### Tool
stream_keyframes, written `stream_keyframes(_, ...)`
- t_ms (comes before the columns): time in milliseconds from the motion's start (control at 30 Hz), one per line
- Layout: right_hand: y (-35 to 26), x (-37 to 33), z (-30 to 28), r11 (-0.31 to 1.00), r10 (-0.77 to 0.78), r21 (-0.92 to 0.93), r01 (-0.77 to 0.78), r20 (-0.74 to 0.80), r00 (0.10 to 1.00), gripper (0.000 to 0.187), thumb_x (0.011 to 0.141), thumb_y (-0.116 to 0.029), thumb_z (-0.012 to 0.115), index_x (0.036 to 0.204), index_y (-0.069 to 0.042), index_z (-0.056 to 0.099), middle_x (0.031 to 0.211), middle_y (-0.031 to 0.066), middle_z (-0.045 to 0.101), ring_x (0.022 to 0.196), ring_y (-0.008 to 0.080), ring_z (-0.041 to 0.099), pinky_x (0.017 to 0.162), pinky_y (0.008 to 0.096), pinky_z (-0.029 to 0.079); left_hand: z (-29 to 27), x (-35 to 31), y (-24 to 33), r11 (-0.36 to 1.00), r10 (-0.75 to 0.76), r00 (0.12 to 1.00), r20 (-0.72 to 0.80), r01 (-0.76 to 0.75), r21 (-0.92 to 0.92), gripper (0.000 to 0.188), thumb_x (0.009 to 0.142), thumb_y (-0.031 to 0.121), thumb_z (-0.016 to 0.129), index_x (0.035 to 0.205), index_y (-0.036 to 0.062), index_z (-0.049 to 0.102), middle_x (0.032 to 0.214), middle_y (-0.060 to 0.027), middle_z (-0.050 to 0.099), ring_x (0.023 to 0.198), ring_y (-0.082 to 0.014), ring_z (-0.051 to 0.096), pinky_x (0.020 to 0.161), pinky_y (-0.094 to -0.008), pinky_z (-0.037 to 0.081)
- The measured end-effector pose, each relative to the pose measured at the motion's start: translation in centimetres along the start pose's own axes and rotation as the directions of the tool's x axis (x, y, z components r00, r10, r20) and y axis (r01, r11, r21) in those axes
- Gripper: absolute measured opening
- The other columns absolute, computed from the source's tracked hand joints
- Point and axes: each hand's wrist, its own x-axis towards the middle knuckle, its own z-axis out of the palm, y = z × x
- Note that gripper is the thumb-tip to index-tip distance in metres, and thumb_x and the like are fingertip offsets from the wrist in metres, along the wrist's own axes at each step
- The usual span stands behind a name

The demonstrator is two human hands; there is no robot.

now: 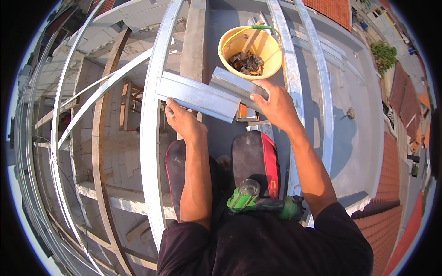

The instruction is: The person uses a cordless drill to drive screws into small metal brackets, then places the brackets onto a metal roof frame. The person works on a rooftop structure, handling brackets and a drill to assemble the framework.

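Through the head camera I see a round, pale-orange plastic bucket (272, 59) with a green-gripped handle; inside are a wooden stick (251, 39) and small dark pieces (248, 65), too jumbled to identify. Below it, half hidden, sits a small orange-and-white box (241, 112), contents unseen. My left hand (186, 123) grasps a short silver metal channel (198, 95), thumb on top; my right hand (277, 106) pinches the end of a second, folded silver profile (234, 82). Both pieces lie just above my knees, ends overlapping in view. At left, a long silver rail (151, 110) edges a drop into block-walled rooms (123, 158); at right, grey floor (353, 181) stretches beyond two silver beams (293, 76). A yellow trouser mark is unreadable.
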Motion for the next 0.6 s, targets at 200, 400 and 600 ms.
stream_keyframes(200, 3.4, -0.1, -1.8, 0.999, 0.026, -0.043, -0.026, -0.003, 1.000, 0.041, 0.093, -0.024, 0.072, 0.128, -0.003, 0.067, 0.117, 0.0234, 0.072, 0.110, 0.0419, 0.067, 0.096, 0.0483, 0.052, 0.1, 0.6, 0.9, 0.999, 0.040, 0.997, -0.065, -0.040, -0.009, 0.048, 0.113, 0.041, 0.042, 0.135, -0.0018, 0.048, 0.127, -0.0166, 0.057, 0.113, -0.0246, 0.059, 0.090, -0.0425, 0.054)
stream_keyframes(400, 3.3, -1.3, -2.6, 0.982, -0.002, -0.185, -0.030, -0.171, 0.985, 0.038, 0.094, -0.021, 0.071, 0.127, -0.003, 0.068, 0.118, 0.0208, 0.073, 0.110, 0.0405, 0.068, 0.094, 0.0489, 0.053, 0.4, 0.3, 0.0, 0.998, 0.042, 0.998, -0.055, -0.040, 0.038, 0.050, 0.113, 0.040, 0.042, 0.138, -0.0027, 0.047, 0.128, -0.0180, 0.057, 0.115, -0.0252, 0.059, 0.089, -0.0456, 0.056)
stream_keyframes(600, 2.6, -1.2, -5.9, 0.945, 0.128, -0.262, -0.198, -0.262, 0.957, 0.037, 0.096, -0.019, 0.070, 0.129, -0.003, 0.067, 0.119, 0.0181, 0.073, 0.107, 0.0346, 0.071, 0.094, 0.0439, 0.054, -0.1, 0.8, 0.6, 0.999, 0.051, 0.997, -0.059, -0.051, 0.005, 0.045, 0.113, 0.040, 0.044, 0.127, -0.0018, 0.052, 0.113, -0.0128, 0.061, 0.102, -0.0201, 0.061, 0.083, -0.0420, 0.055)
